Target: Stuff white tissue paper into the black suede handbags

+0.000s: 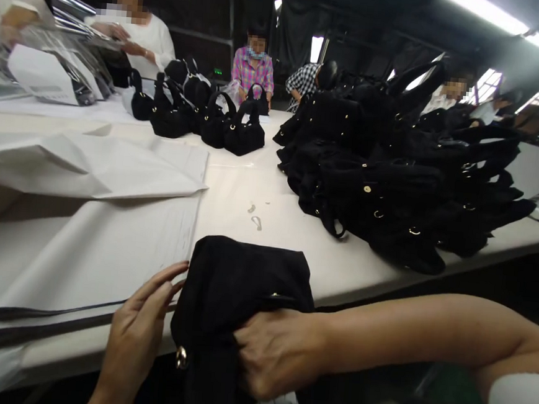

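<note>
A black fabric handbag point(250, 266) with gold-coloured metal fittings lies at the front edge of the white table. My left hand point(141, 319) is at the bag's left side, fingers stretched out and close to the cloth; whether they press on it is unclear. From the right, my right hand point(280, 352) reaches into the bag's opening. Its fingers are hidden inside the black fabric, so their grip does not show. One gold ring point(181, 357) sits on the bag's lower left, near my left wrist.
A large heap of black bags point(370, 166) covers the table's right side. Several finished-looking bags point(238, 131) stand further back. White sheets point(86, 212) are stacked on the left. Small scraps point(255, 223) lie mid-table. Several people point(253, 67) work around the far side.
</note>
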Demonstrator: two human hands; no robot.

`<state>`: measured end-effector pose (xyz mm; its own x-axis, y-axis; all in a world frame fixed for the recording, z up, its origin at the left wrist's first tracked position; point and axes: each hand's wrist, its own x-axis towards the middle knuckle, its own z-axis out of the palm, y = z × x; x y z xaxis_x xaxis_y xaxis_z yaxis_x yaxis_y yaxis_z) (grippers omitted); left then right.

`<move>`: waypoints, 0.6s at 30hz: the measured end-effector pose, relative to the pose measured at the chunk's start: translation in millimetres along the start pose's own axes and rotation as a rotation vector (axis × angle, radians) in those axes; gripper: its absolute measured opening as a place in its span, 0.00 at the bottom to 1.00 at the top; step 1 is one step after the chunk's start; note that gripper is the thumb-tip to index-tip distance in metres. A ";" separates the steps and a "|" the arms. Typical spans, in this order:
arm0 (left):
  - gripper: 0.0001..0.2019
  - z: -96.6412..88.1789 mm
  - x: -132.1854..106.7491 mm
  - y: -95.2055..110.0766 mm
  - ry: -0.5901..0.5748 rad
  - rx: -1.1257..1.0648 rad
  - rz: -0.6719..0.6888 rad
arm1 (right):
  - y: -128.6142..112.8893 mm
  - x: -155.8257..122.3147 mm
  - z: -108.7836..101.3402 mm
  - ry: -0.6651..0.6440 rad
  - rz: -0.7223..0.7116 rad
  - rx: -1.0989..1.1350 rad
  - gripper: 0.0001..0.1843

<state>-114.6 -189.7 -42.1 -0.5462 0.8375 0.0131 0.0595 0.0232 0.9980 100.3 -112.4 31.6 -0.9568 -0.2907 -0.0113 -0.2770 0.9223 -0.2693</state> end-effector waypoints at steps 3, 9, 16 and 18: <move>0.29 4.3 25.2 4.0 -0.157 -0.041 -0.042 | 0.3 3.6 9.6 -0.055 -0.277 -0.121 0.17; 0.32 15.0 47.2 -9.2 -0.389 -0.175 -0.270 | 12.2 -13.7 -11.1 -0.008 -0.162 -0.214 0.14; 0.24 50.5 33.1 -34.9 0.005 -0.233 -0.431 | 81.8 -47.1 -59.2 -0.020 0.220 -0.104 0.16; 0.22 64.7 22.4 -35.0 0.063 -0.280 -0.518 | 99.2 -46.7 -68.6 -0.026 0.379 -0.054 0.17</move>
<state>-74.9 -136.5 -80.8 -0.4945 0.7210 -0.4854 -0.4466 0.2683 0.8535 111.4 10.1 71.5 -0.9898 0.0681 -0.1254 0.0914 0.9774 -0.1906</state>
